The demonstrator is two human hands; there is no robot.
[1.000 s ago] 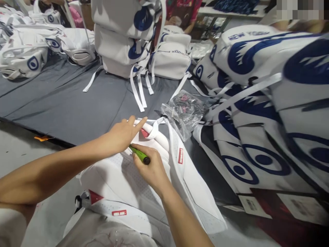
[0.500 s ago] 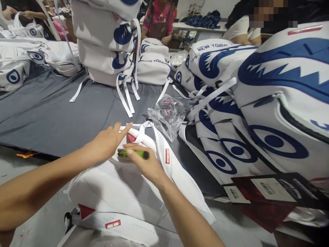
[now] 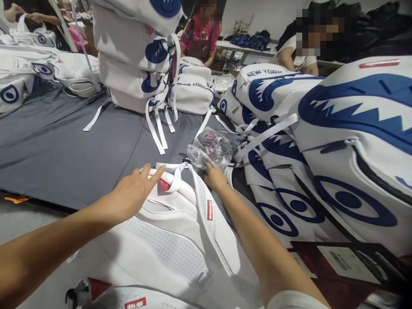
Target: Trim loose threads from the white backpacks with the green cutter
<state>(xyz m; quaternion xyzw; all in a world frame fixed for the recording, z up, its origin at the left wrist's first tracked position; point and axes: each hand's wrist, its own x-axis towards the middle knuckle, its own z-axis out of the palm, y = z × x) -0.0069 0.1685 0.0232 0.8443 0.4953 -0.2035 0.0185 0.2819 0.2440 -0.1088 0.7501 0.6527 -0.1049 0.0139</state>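
A white backpack (image 3: 174, 219) lies with its strap side up in front of me, its perforated back panel and a shoulder strap (image 3: 209, 210) with a red label showing. My left hand (image 3: 131, 193) grips its top edge beside the carry loop (image 3: 176, 180), with the index finger stretched along the rim. Beyond the strap, my right hand (image 3: 216, 177) is at the near edge of a crumpled clear plastic bag (image 3: 219, 148) containing dark and pink pieces. Its fingers are bent together, and whatever they hold, if anything, is hidden.
Stacked white-and-blue backpacks (image 3: 347, 159) crowd the right side, with dark tags (image 3: 347, 262) below. A tall backpack stack (image 3: 128, 47) with dangling straps stands at the back. More bags (image 3: 19, 90) lie far left on the grey cloth (image 3: 74, 159). Other people (image 3: 201, 38) work behind.
My right hand has moved from the backpack's top, away and right to the plastic bag. The green-handled tool it held is no longer visible. My left hand stays on the backpack.
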